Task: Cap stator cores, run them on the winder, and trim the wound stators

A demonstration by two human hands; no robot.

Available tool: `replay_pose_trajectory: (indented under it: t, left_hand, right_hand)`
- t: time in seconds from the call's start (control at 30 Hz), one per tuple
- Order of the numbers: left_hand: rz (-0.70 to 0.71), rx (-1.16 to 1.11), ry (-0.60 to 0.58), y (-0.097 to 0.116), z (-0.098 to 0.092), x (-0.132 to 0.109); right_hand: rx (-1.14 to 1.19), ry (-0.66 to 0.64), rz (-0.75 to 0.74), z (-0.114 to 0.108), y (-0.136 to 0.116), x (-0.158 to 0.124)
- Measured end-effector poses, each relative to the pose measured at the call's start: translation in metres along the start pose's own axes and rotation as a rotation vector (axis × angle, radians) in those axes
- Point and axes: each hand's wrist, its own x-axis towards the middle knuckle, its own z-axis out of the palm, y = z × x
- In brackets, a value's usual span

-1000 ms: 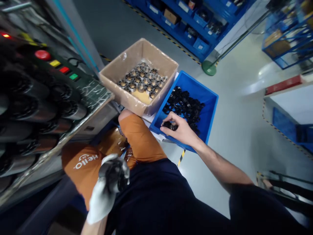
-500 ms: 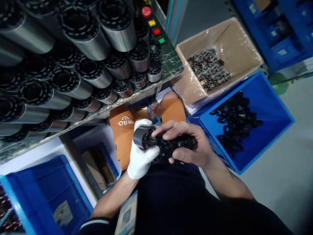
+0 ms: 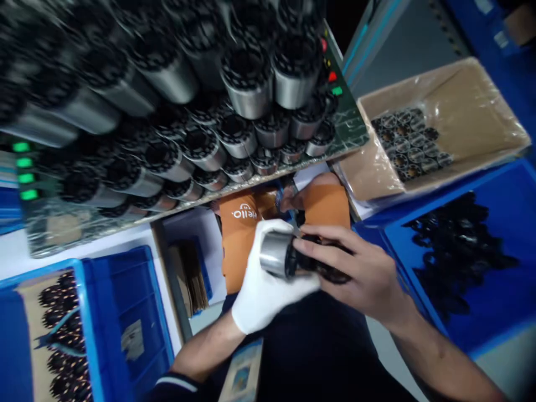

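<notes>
Bench (image 3: 352,125) under metal cylinders (image 3: 247,92), carton (image 3: 473,123) alongside — left fingers (image 3: 301,286) around another cylinder (image 3: 274,254), right fingers (image 3: 329,254) around a black part (image 3: 307,261).

The person's white-gloved left hand (image 3: 263,296) is curled in a grip, its thumb (image 3: 307,283) pointing toward the bare right hand (image 3: 372,273). The right hand's bent fingers (image 3: 324,252) meet it, bare forearms (image 3: 444,349) angled inward.

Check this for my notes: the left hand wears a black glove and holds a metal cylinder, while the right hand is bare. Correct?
Not quite: the head view shows the glove on the left hand is white. That hand holds a metal cylinder; the right hand is bare.
</notes>
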Motion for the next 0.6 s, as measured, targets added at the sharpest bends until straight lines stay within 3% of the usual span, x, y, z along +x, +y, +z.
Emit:
replay_pose_trajectory:
  t: [0.1, 0.17, 0.3, 0.37, 0.6]
  left_hand:
    - [-0.184, -0.295, -0.057, 0.001, -0.001, 0.000]
    - [-0.252, -0.356, -0.017, 0.000, -0.002, 0.002]
    - [-0.167, -0.197, 0.038, 0.001, -0.001, 0.004]
    - [-0.122, -0.157, 0.012, 0.003, -0.002, 0.004]
    - [-0.072, -0.082, 0.004, 0.004, -0.007, 0.000]
  right_hand:
    - [0.094, 0.105, 0.066, 0.004, -0.002, 0.003]
    - [0.179, 0.147, 0.089, 0.004, -0.006, 0.008]
    - [0.176, 0.135, 0.081, 0.000, -0.020, 0.022]
    - [0.142, 0.093, 0.117, -0.001, -0.024, 0.027]
    - [0.164, 0.081, 0.130, 0.002, -0.021, 0.024]
